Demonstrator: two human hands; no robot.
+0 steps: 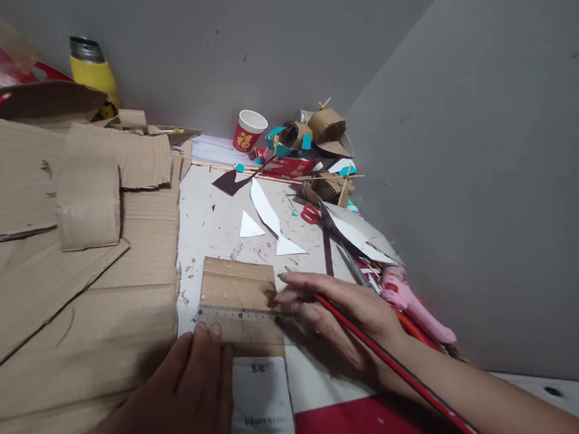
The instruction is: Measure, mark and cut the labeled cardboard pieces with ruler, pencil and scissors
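Note:
A small rectangle of brown cardboard (pixel 236 286) lies on the table with a few dots marked on it. Across its lower part rests a clear ruler (pixel 241 327). My left hand (pixel 191 383) lies over the near side, its stretched fingertips pressing on the ruler's lower edge. At the right edge of the cardboard, my right hand (pixel 341 321) is closed around a red-and-black striped pencil (pixel 383 358). Its long shaft slants back toward me; the writing tip is hidden by the fingers. A white printed packet (pixel 265 402) lies beside my left hand, under the ruler's near side.
Large cardboard sheets (pixel 133 298) cover the left side. Scissors with red handles (pixel 311 214), white paper scraps (pixel 265 208) and a pink-handled tool (pixel 415 304) lie beyond my right hand. A red paper cup (pixel 250 132) and a yellow bottle (pixel 93 71) stand near the grey wall.

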